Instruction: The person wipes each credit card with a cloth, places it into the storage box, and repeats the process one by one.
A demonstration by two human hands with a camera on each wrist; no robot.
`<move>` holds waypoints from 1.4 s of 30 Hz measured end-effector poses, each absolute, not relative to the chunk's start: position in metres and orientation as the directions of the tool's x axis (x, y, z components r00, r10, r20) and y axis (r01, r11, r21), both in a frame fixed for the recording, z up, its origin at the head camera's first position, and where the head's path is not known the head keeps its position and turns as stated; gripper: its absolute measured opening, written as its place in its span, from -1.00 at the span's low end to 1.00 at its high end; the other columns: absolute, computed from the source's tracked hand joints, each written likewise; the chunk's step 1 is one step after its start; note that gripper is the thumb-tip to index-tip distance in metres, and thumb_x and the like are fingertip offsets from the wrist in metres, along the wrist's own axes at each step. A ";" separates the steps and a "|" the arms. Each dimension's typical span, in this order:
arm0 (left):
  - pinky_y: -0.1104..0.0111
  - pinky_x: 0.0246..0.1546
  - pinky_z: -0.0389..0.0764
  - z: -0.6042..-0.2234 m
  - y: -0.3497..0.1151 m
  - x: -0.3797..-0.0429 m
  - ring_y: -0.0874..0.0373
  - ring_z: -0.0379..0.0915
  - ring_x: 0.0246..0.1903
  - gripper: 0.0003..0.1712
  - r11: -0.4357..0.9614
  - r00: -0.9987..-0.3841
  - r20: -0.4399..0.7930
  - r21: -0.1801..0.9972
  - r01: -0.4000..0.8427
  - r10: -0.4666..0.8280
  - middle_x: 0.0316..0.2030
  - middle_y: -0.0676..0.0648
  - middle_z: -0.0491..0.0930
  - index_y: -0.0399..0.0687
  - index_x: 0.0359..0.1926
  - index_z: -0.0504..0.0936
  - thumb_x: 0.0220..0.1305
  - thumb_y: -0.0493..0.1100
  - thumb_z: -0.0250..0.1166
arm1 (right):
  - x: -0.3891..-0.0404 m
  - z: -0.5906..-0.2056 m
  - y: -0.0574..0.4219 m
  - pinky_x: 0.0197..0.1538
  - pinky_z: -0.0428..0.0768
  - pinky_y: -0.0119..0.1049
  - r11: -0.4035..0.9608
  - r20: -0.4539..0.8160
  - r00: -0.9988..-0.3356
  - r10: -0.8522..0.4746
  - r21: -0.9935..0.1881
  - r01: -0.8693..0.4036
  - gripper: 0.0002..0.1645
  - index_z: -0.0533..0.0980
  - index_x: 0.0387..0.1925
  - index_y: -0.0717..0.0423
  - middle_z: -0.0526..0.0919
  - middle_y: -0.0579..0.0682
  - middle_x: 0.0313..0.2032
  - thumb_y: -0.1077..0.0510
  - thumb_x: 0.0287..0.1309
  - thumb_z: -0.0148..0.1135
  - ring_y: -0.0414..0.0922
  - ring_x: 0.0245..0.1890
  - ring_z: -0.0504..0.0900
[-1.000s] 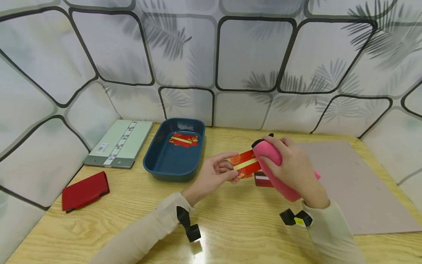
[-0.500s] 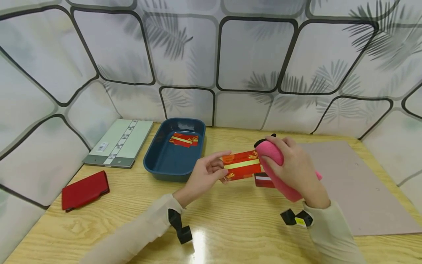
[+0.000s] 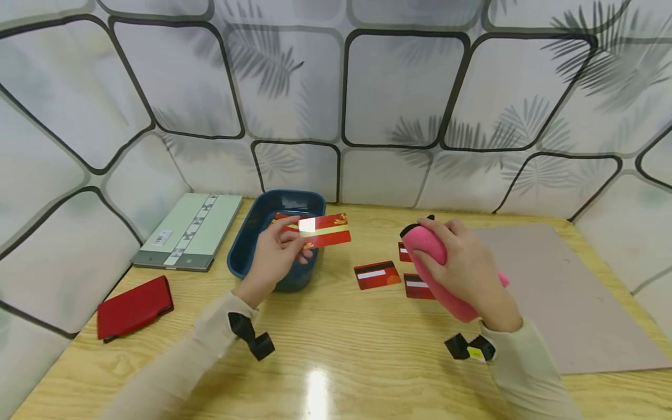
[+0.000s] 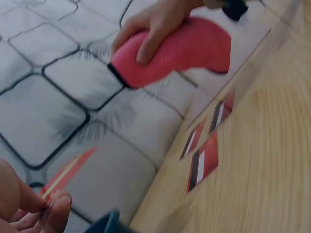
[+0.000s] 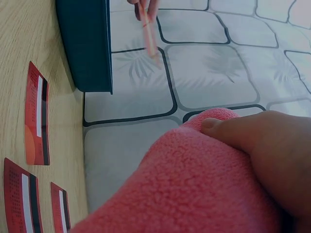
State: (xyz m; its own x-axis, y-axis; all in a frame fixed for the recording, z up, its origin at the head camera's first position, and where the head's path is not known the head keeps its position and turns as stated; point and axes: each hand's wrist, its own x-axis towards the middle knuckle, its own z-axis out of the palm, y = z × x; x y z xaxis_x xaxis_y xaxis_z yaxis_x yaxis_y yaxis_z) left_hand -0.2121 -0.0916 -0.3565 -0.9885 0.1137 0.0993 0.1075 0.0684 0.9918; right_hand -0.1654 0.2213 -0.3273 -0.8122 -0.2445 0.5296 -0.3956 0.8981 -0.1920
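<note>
My left hand [image 3: 275, 251] pinches a red card [image 3: 333, 228] with a gold stripe between thumb and fingers, raised over the dark blue tray [image 3: 296, 283]. Other red cards lie in that tray, mostly hidden by the hand. On the right, my right hand [image 3: 469, 268] grips a pink fleece pouch [image 3: 427, 244] with black edging, held above the table. To its left, a red card with a black stripe [image 3: 377, 275] lies flat. Two similar cards sit beside it, the nearer card [image 3: 417, 286] partly covered by the pouch; all three show in the left wrist view.
A pale green folder-like item [image 3: 191, 227] lies left of the tray, with a dark red wallet-like case [image 3: 135, 306] nearer the front. A beige board [image 3: 567, 303] covers the table's right side. Patterned fabric [image 3: 388, 87] stands behind.
My left hand has moved left from beside the pouch to above the tray, carrying the gold-striped card. Cards behind it on the table now show. The right hand stays nearly in place.
</note>
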 end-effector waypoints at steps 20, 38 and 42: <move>0.12 -0.12 0.69 -0.351 -0.156 -0.275 0.18 0.61 -0.49 -0.31 0.485 -0.990 -0.114 0.872 -0.062 0.079 -0.22 -0.31 0.62 -0.35 0.43 0.11 0.26 -0.49 -0.04 | -0.164 -0.329 0.218 -0.46 0.63 -0.05 0.881 0.530 -0.808 -0.257 -0.216 -0.421 -0.38 0.48 0.15 0.05 0.52 0.16 -0.25 0.08 0.02 0.42 0.05 -0.42 0.53; 0.07 0.12 0.55 -0.365 -0.150 -0.284 -0.25 0.36 0.21 -0.26 0.583 -0.994 -0.083 0.812 -0.023 0.075 0.33 -0.45 0.21 -0.34 0.45 0.05 0.26 -0.45 0.03 | -0.164 -0.333 0.216 -0.45 0.60 -0.05 0.884 0.522 -0.812 -0.261 -0.209 -0.419 -0.38 0.48 0.15 0.05 0.52 0.17 -0.26 0.08 0.01 0.43 0.05 -0.42 0.52; 0.03 0.14 0.52 -0.364 -0.150 -0.282 -0.25 0.36 0.21 -0.27 0.574 -0.993 -0.074 0.819 -0.008 0.091 0.35 -0.43 0.20 -0.30 0.46 0.06 0.29 -0.44 0.05 | -0.163 -0.331 0.218 -0.44 0.62 -0.01 0.887 0.505 -0.826 -0.250 -0.223 -0.405 -0.38 0.46 0.17 0.05 0.52 0.18 -0.22 0.08 0.03 0.41 0.07 -0.38 0.53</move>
State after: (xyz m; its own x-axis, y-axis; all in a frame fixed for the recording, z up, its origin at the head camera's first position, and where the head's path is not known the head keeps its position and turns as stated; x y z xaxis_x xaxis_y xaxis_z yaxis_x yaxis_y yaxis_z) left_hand -0.2821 -0.1501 -0.3639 -0.9931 0.0908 -0.0737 -0.0083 0.5742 0.8187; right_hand -0.1635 0.2178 -0.3311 -0.8262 -0.2501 0.5049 -0.4049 0.8867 -0.2233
